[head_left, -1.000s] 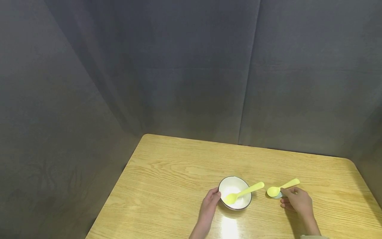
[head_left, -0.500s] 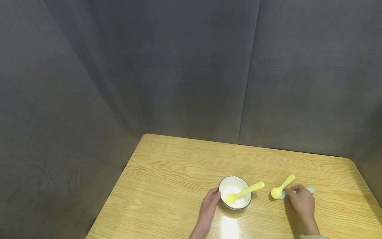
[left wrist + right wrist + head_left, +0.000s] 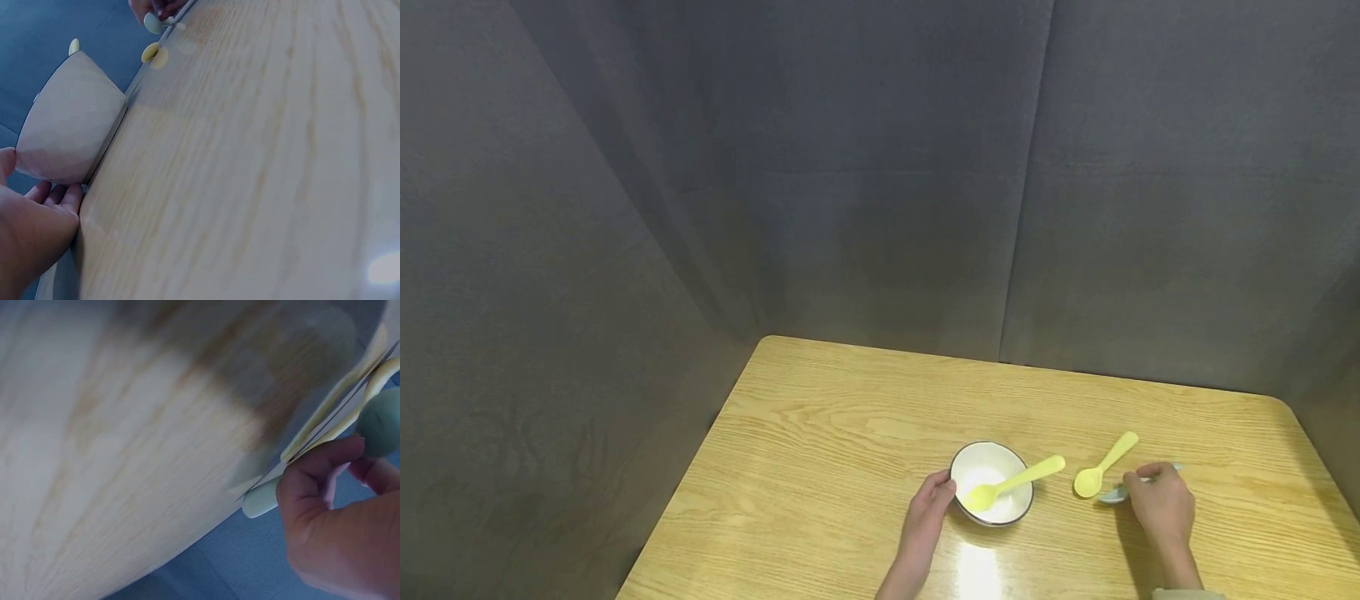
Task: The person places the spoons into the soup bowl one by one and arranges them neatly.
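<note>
My left hand holds the white bowl by its left side, thumb at the dark rim and fingers against the outer wall. Inside the bowl leans a yellow spoon, its handle sticking out over the right rim. To the right, my right hand pinches a pale blue-green spoon; its head points left, tilted, and the handle end shows beyond the fingers. A second yellow spoon lies on the table between the bowl and my right hand, apart from the pale spoon.
The wooden table reaches back to a dark grey fabric curtain, which also stands along the left and right sides. A bright light reflection shows on the tabletop in front of the bowl.
My right hand has drawn the pale spoon out from under the second yellow spoon, which has turned and now lies separately on the table. My left hand and the bowl have stayed still.
</note>
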### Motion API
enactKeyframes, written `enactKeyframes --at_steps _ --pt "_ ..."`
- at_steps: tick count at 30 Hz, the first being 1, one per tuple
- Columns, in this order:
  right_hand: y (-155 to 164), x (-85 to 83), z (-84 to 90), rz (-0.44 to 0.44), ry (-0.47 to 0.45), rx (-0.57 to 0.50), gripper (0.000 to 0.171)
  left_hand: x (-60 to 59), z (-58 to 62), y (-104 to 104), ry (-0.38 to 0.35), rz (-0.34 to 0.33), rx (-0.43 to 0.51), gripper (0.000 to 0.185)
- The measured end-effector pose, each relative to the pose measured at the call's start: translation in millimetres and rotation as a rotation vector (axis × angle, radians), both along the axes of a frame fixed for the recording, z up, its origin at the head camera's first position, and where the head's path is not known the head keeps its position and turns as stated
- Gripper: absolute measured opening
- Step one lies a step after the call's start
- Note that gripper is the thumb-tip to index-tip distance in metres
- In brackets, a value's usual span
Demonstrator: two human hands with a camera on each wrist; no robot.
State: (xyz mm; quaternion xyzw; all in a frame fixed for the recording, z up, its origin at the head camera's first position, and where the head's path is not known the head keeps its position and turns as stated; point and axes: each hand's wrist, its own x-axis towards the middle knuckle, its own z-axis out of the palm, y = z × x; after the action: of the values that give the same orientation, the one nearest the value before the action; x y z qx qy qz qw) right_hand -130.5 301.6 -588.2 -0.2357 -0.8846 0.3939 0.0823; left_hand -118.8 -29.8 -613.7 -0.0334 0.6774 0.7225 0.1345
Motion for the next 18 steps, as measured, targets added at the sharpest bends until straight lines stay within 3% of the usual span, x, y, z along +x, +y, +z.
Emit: enactKeyframes --at_steps 5,12,16,18 --pt "3.2 1.4 1.3 -0.058 0.021 -0.081 0.046 0.8 0.8 -0.5 0.002 -0.005 0.005 0.050" --pt "7.3 1.8 3.9 -0.143 0.095 -0.191 0.052 0.4 1.6 -1.1 -0.014 -0.002 0.007 0.052" --pt "10.1 1.7 2.1 -0.229 0.149 -0.387 0.052 -0.3 1.5 -2.2 -0.007 -0.002 0.007 0.052" --pt "9.4 2.7 -3.3 -0.290 0.179 -0.518 0.040 -0.5 1.9 -3.2 -0.008 0.009 0.000 0.052"
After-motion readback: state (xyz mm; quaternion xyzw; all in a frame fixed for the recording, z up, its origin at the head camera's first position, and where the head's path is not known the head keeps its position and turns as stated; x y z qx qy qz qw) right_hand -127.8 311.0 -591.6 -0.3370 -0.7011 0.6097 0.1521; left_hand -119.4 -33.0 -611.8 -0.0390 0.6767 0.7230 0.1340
